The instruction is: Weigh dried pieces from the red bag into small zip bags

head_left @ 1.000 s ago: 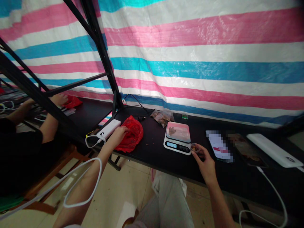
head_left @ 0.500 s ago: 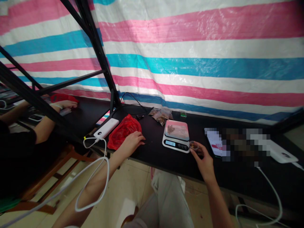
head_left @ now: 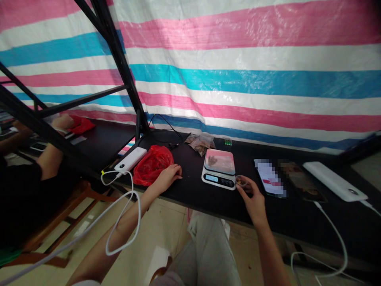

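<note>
My right hand (head_left: 254,198) grips a small clear round cup (head_left: 240,181) between thumb and fingers, with brownish bits inside. The cup is held at the right front corner of a white digital kitchen scale (head_left: 218,180). On the scale's plate rests a clear bag (head_left: 212,160) with light brown bits, and the display is lit. My left hand (head_left: 168,177) lies palm down by the table's front edge, fingers loosely bent and apart, with nothing visible in them. Beside it on the left is a crumpled red plastic bag (head_left: 149,167), its top open.
Behind the scale lie clear bags of brown bits (head_left: 202,143) and green batteries (head_left: 228,142). Two phones (head_left: 269,176) and a white power bank (head_left: 335,182) lie on the right. Another power bank (head_left: 131,159) with a white cable is left. Beyond a black frame (head_left: 119,59), a co-worker's hand (head_left: 64,121) reaches to a red bag.
The view has shifted slightly. My left hand has drawn its fingers in a little, and my right hand keeps the cup beside the scale. The co-worker's hand has moved left and lifted.
</note>
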Tool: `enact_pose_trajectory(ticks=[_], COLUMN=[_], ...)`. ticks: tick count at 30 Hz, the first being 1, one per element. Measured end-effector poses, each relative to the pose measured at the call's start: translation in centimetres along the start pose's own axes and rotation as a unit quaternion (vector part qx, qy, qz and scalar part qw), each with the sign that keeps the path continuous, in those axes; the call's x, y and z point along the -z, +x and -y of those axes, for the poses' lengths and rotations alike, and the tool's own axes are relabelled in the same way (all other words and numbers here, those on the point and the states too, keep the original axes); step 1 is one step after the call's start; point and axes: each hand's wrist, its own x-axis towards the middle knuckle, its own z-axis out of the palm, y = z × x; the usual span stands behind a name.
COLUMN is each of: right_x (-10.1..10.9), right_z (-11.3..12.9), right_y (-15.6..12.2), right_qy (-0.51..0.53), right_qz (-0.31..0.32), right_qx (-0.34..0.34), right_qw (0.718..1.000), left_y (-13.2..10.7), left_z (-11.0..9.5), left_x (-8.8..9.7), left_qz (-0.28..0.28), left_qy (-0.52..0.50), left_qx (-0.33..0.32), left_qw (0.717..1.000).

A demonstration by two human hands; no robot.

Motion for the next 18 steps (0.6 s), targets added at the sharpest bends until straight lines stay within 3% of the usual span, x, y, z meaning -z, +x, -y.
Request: enact_pose_trajectory(ticks=[9,14,18], right_x=[0.0,0.1,0.1], right_z=[0.0,0.0,0.1], right_y=[0.0,0.0,0.0], right_qy=[0.005,0.005,0.003], right_qz=[0.002,0.005,0.005], right_qx=[0.004,0.003,0.003], right_qw=[1.0,1.0,1.0], left_y=[0.9,0.4,0.4], left_z=[0.7,-0.4,-1.4], left_x=[-0.6,-0.5,-0.6], left_qz=[-0.008,-0.036,-0.026], left_qy=[-0.042,-0.018,-0.01], left_qx=[0.008,-0.011,-0.042], left_qw=[0.999,0.999,0.999])
